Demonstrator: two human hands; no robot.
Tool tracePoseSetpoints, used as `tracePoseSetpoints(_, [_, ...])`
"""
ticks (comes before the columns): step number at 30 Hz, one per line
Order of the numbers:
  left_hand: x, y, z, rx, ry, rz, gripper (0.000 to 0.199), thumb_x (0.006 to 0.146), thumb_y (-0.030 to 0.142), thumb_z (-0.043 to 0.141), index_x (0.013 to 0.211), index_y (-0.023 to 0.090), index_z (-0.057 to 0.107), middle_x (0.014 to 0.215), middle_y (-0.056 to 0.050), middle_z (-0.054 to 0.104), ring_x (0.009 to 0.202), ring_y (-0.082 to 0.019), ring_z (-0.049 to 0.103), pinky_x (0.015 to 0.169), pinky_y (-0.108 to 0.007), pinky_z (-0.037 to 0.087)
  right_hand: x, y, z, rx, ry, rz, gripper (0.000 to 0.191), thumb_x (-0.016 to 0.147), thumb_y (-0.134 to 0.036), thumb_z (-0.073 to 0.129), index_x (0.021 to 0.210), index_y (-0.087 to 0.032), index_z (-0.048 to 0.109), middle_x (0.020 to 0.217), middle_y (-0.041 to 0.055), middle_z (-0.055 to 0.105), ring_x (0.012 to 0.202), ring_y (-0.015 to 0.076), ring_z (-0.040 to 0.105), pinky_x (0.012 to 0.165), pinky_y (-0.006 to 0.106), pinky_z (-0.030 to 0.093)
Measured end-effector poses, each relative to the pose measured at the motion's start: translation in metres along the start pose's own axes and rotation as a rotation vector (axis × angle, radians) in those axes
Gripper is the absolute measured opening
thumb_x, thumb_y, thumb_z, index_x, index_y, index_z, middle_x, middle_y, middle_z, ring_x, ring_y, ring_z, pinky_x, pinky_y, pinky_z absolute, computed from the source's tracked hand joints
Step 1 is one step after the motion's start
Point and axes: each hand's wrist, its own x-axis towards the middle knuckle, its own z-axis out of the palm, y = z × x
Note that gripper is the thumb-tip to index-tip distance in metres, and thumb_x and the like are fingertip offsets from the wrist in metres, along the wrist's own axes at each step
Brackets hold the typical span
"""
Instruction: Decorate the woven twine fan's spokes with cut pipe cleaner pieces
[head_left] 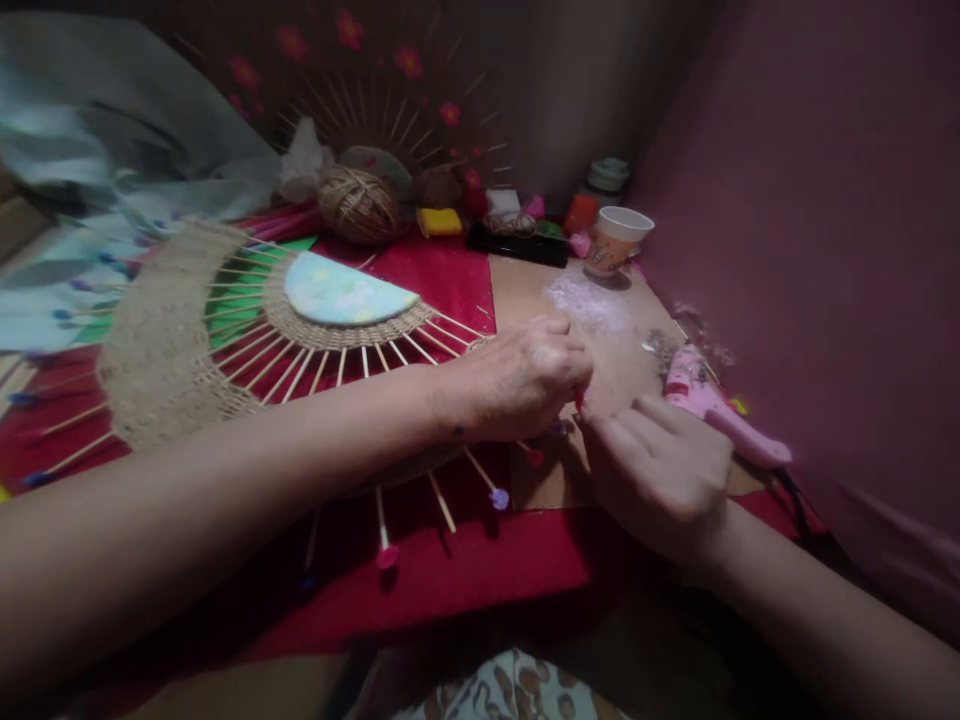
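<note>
My left hand (536, 372) reaches over the fan-shaped woven piece (157, 350), its fingers closed in a pinch. My right hand (664, 465) meets it from the right, also pinched. A small red piece (580, 400) shows between the fingertips of both; its kind is too small to make out. Thin sticks radiate from the weave, and some are tipped with coloured knobs, such as a pink knob (387, 556) and a purple knob (499, 498). A light blue flowered half-round (349, 290) covers the fan's centre. My left forearm hides part of the weave.
Under my hands lies a brown board (517, 300) on a red cloth (480, 570). To the right rests a pink glue gun (735, 425). Farther back are a paper cup (619, 240), a ball of twine (360, 205) and a yellow packet (439, 222). A pinkish wall (810, 220) borders the right.
</note>
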Motion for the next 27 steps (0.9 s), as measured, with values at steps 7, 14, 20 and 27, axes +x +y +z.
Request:
tracePoseSetpoints(7, [0.001,0.001,-0.003,0.032,0.065,0.049,0.018,0.086,0.016,0.048,0.073,0.014,0.061,0.07,-0.006,0.059,0.07,-0.016,0.048,0.068,-0.029,0.042,0.009,-0.002,0.001,1.056,-0.214,1.152,0.026,0.078,-0.035,0.061,0.06,-0.019,0.053,0.046,-0.0051,0.041,0.041,0.008,0.033,0.041,0.023,0.025])
tracePoseSetpoints(14, [0.001,0.001,-0.002,0.055,0.029,0.031,0.016,0.084,0.015,0.05,0.07,0.013,0.058,0.069,-0.006,0.058,0.07,-0.016,0.047,0.062,-0.028,0.039,0.014,0.002,0.002,1.005,-0.209,1.168,0.026,0.075,-0.034,0.064,0.057,-0.017,0.055,0.048,-0.0042,0.045,0.045,0.0078,0.037,0.041,0.022,0.027])
tracePoseSetpoints(20, [0.0,0.001,-0.002,-0.009,0.0,-0.042,0.014,0.083,0.017,0.052,0.071,0.014,0.059,0.07,-0.005,0.058,0.07,-0.015,0.048,0.06,-0.026,0.039,0.013,-0.001,0.0,0.702,-0.087,0.932,0.021,0.078,-0.029,0.061,0.061,-0.019,0.057,0.055,-0.0016,0.053,0.053,0.0108,0.046,0.049,0.024,0.035])
tracePoseSetpoints(27, [-0.003,0.002,0.001,-0.005,-0.052,-0.026,0.012,0.082,0.016,0.053,0.076,0.013,0.063,0.074,-0.007,0.06,0.072,-0.017,0.048,0.063,-0.028,0.04,0.02,0.02,0.001,1.066,-0.427,1.119,0.027,0.075,-0.039,0.063,0.061,-0.017,0.054,0.051,-0.0033,0.048,0.046,0.0087,0.041,0.043,0.022,0.029])
